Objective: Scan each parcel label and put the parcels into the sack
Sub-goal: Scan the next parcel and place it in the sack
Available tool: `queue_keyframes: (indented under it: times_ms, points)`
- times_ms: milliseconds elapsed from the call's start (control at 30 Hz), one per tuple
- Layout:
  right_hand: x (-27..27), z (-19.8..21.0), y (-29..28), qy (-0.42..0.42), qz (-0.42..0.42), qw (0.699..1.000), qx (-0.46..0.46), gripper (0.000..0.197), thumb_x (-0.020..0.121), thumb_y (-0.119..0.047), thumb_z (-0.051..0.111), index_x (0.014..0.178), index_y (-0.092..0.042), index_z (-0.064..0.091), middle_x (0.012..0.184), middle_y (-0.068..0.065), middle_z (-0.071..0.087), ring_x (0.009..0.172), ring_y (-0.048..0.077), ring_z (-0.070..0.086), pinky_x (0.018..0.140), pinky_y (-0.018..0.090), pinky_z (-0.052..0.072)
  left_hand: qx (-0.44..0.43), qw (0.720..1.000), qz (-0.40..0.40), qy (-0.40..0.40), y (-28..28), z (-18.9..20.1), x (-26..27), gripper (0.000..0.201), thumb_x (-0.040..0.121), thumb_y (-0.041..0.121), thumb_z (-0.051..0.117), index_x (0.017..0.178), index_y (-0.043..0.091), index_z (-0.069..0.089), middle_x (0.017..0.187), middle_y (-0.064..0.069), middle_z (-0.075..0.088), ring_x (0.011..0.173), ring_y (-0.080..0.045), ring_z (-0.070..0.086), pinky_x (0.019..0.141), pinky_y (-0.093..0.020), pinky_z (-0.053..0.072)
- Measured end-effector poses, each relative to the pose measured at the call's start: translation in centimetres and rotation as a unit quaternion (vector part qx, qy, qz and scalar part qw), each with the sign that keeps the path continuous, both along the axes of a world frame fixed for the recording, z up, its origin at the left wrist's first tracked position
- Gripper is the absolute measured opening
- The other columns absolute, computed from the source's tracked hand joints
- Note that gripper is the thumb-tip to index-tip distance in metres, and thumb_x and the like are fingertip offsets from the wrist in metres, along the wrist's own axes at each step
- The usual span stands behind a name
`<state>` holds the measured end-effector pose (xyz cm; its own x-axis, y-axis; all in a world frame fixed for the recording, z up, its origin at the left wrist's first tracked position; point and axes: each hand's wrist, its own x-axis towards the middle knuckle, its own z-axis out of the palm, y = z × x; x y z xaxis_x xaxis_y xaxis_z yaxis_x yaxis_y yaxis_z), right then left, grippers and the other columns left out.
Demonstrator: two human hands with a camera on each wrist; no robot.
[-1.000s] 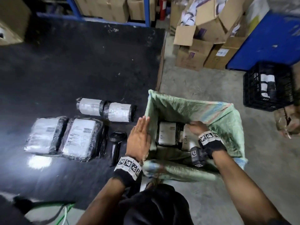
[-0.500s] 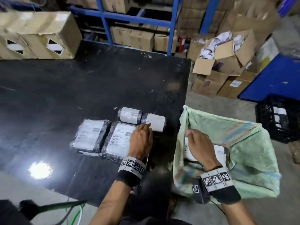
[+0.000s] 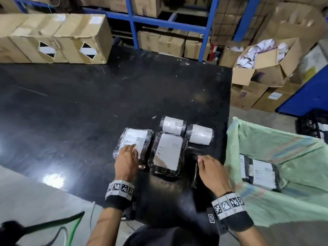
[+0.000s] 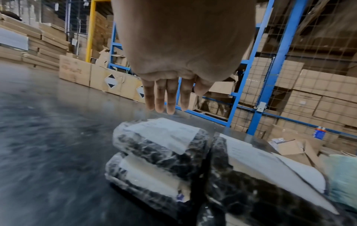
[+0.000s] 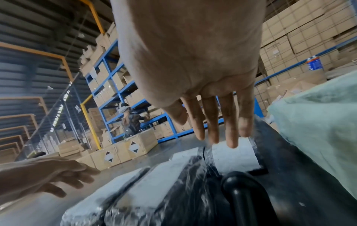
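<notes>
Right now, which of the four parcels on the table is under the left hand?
The flat parcel farthest left. The left hand reaches over its near edge with straight fingers. The other flat parcel and the two rolled parcels lie to its right, untouched.

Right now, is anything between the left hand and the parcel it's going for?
No. The left hand hovers open just above the leftmost flat parcel, with only air under the fingers. Nothing covers its label.

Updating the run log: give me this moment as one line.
left hand: open over flat parcel | right hand: open above scanner | sack: holds one parcel
</notes>
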<state>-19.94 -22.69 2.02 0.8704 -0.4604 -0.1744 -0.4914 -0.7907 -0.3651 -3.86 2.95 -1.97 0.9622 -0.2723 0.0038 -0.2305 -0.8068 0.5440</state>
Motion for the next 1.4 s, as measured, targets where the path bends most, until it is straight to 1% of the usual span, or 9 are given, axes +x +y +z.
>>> queue_keyframes:
  times_ms: [133, 400, 600, 733, 900, 1000, 1133, 1233, 1400]
  points:
    - [-0.4, -2.9, 1.7, 0.11, -0.053, 0.992, 0.026, 0.057, 0.1, -0.048, 0.039, 0.153, -0.028, 0.03, 0.149, 0.01, 0.039, 0.136, 0.032, 0.043, 0.103, 0.049, 0.047, 0.036, 0.998, 0.014, 0.051, 3.6, -3.1, 2.5, 0.054, 0.099, 0.017, 0.063, 0.149, 0.001, 0.049, 0.14, -0.029, 0.053, 0.128, -0.047, 0.047, 0.111, -0.054, 0.04]
    - [-0.9, -9.3, 2.0, 0.109, -0.159, 0.971, 0.144, 0.072, 0.097, -0.064, 0.03, 0.153, -0.047, -0.011, 0.152, 0.017, 0.044, 0.137, 0.037, 0.046, 0.119, 0.059, 0.018, 0.0, 0.991, 0.02, 0.132, 6.5, -6.8, 5.9, 0.074, 0.101, 0.031, 0.063, 0.163, 0.014, 0.027, 0.157, -0.031, 0.039, 0.146, -0.051, 0.033, 0.123, -0.058, 0.026]
    - [1.6, -10.2, 2.5, -0.023, -0.243, 0.929, 0.277, 0.065, 0.104, -0.037, 0.042, 0.159, -0.031, 0.008, 0.163, 0.006, 0.026, 0.142, 0.035, 0.04, 0.113, 0.042, 0.031, -0.094, 0.982, -0.001, 0.165, 6.3, -7.1, 6.9, 0.073, 0.1, 0.026, 0.067, 0.163, 0.022, 0.03, 0.158, -0.02, 0.046, 0.143, -0.043, 0.044, 0.118, -0.054, 0.037]
    - [2.1, -12.5, 1.8, -0.11, -0.286, 0.904, 0.3, 0.054, 0.104, -0.03, 0.044, 0.153, -0.023, 0.024, 0.159, 0.008, 0.032, 0.141, 0.029, 0.04, 0.107, 0.03, 0.031, -0.128, 0.978, -0.018, 0.162, 6.7, -7.5, 7.6, 0.074, 0.095, 0.043, 0.063, 0.161, 0.026, 0.035, 0.159, -0.009, 0.048, 0.145, -0.034, 0.046, 0.119, -0.046, 0.038]
    - [2.1, -14.3, 1.3, -0.133, -0.297, 0.893, 0.31, 0.049, 0.105, -0.024, 0.044, 0.15, -0.018, 0.027, 0.155, 0.008, 0.034, 0.144, 0.024, 0.036, 0.115, 0.029, 0.025, -0.194, 0.96, -0.003, 0.202, 6.9, -8.0, 8.6, 0.072, 0.096, 0.03, 0.073, 0.159, 0.036, 0.038, 0.153, 0.017, 0.049, 0.133, 0.017, 0.045, 0.102, 0.005, 0.029]
    - [2.2, -14.6, 1.5, -0.145, -0.303, 0.89, 0.309, 0.048, 0.105, -0.022, 0.044, 0.15, -0.017, 0.026, 0.149, 0.004, 0.038, 0.14, 0.024, 0.039, 0.112, 0.028, 0.029, -0.23, 0.948, 0.008, 0.22, 6.7, -7.9, 8.5, 0.074, 0.095, 0.029, 0.075, 0.158, 0.039, 0.038, 0.147, 0.026, 0.048, 0.116, 0.038, 0.04, 0.097, 0.01, 0.029]
    - [2.8, -14.1, 2.5, -0.163, -0.32, 0.875, 0.325, 0.05, 0.105, -0.016, 0.041, 0.151, -0.009, 0.023, 0.126, -0.002, 0.044, 0.108, 0.021, 0.051, 0.081, 0.005, 0.032, -0.267, 0.937, 0.012, 0.224, 6.6, -8.5, 8.7, 0.077, 0.093, 0.022, 0.077, 0.159, 0.032, 0.039, 0.149, 0.024, 0.05, 0.122, 0.031, 0.044, 0.099, 0.005, 0.034]
    - [2.7, -15.3, 2.6, -0.176, -0.311, 0.883, 0.303, 0.053, 0.105, -0.019, 0.042, 0.153, -0.016, 0.02, 0.137, -0.005, 0.04, 0.122, 0.018, 0.048, 0.091, 0.009, 0.031, -0.295, 0.925, 0.01, 0.239, 6.8, -9.2, 8.8, 0.077, 0.093, 0.02, 0.077, 0.159, 0.03, 0.039, 0.142, 0.04, 0.051, 0.135, 0.017, 0.046, 0.108, -0.005, 0.037]
    - [2.4, -16.0, 2.6, -0.198, -0.301, 0.881, 0.306, 0.054, 0.105, -0.018, 0.043, 0.153, -0.018, 0.019, 0.141, -0.002, 0.04, 0.121, 0.016, 0.048, 0.092, 0.014, 0.033, -0.295, 0.93, -0.006, 0.217, 6.7, -9.1, 8.6, 0.074, 0.095, 0.02, 0.075, 0.159, 0.027, 0.04, 0.143, 0.038, 0.051, 0.136, 0.013, 0.048, 0.113, -0.011, 0.039]
